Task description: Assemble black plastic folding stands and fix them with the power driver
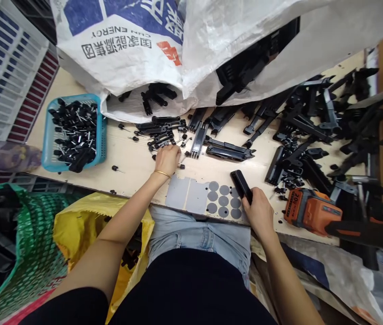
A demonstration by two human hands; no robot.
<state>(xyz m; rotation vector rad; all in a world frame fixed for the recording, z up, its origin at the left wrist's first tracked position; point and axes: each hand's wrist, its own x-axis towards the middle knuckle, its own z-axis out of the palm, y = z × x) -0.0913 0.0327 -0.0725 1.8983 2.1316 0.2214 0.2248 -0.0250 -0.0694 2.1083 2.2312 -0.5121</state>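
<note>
My left hand (167, 159), with a thin bracelet at the wrist, reaches down at the near edge of a pile of small black plastic parts (162, 131). Its fingers are curled and their tips are hidden, so what they pinch cannot be made out. In my right hand (261, 211) is a long black plastic part (240, 184), gripped at its near end and tilted over the table edge. Between the hands lies a grey sheet with round discs (224, 201). Beyond it are long black bracket-like parts (228, 151).
A blue basket (101, 135) of small black knobs with metal pins stands left. White woven sacks (120, 54) line the back. Black parts (310, 113) heap up at right, near an orange cordless tool (313, 212). A yellow sack (76, 221) hangs below the table edge.
</note>
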